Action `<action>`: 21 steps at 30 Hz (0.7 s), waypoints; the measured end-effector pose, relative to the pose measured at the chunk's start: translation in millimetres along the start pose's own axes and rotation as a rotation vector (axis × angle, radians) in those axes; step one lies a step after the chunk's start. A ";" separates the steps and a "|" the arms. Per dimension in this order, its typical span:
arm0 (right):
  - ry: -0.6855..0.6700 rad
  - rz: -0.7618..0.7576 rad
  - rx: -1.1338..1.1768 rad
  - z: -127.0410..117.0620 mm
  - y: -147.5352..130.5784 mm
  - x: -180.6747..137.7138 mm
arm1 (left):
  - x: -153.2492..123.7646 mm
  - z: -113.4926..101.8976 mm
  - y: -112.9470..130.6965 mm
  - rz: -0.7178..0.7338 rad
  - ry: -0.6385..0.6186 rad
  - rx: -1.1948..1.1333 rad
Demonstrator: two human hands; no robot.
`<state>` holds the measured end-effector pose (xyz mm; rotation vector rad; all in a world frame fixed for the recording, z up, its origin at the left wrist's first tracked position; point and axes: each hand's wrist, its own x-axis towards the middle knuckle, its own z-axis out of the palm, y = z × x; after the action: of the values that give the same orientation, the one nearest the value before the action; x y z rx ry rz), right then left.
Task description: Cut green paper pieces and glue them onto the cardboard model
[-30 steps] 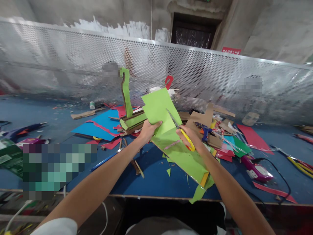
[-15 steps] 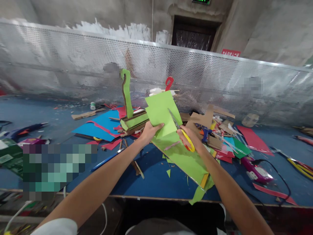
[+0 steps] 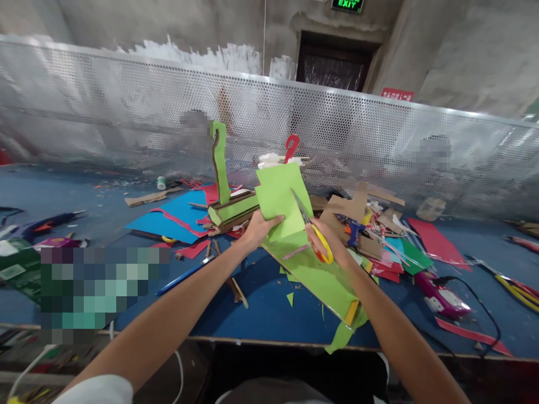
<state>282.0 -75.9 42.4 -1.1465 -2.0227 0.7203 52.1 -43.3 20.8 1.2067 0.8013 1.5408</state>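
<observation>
My left hand (image 3: 261, 225) pinches the lower left edge of a light green paper sheet (image 3: 278, 193), thumb on top. In my right hand (image 3: 326, 238) is a pair of scissors (image 3: 323, 247) with yellow and red handles. Their blades lie over the sheet's right side and point up to the left; whether they are cutting I cannot tell. Below both hands lies a larger green sheet (image 3: 320, 280) with a pinkish strip on it. Just left of the held paper stands a green-covered cardboard piece (image 3: 233, 212) with an upright, curved green part (image 3: 220, 163).
Blue card (image 3: 177, 210) and red scraps lie left, near a blue pen-like tool (image 3: 185, 276). To the right are cardboard scraps (image 3: 343, 210), a blue glue gun (image 3: 354, 230), a purple device (image 3: 442, 294) with a cord, and yellow-handled pliers (image 3: 511, 283). A perforated metal screen (image 3: 126, 123) bounds the back.
The held green sheet has turned slightly, and its upper left outline looks different. Both hands keep their grip and have barely moved. The view has shifted a little.
</observation>
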 end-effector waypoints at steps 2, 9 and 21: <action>0.007 -0.005 0.021 1.0 -0.1 -0.1 | -0.4 0.6 -1.1 -0.004 -0.011 0.001; 0.049 -0.043 0.009 4.0 0.8 3.7 | 0.6 -0.8 -5.9 0.008 -0.023 0.000; 0.068 -0.065 0.177 6.9 2.0 4.0 | -1.7 1.1 -2.6 -0.010 -0.040 0.016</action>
<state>276.1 -72.3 38.0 -0.9862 -1.8896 0.7999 54.0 -44.2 18.2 1.2394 0.7934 1.5006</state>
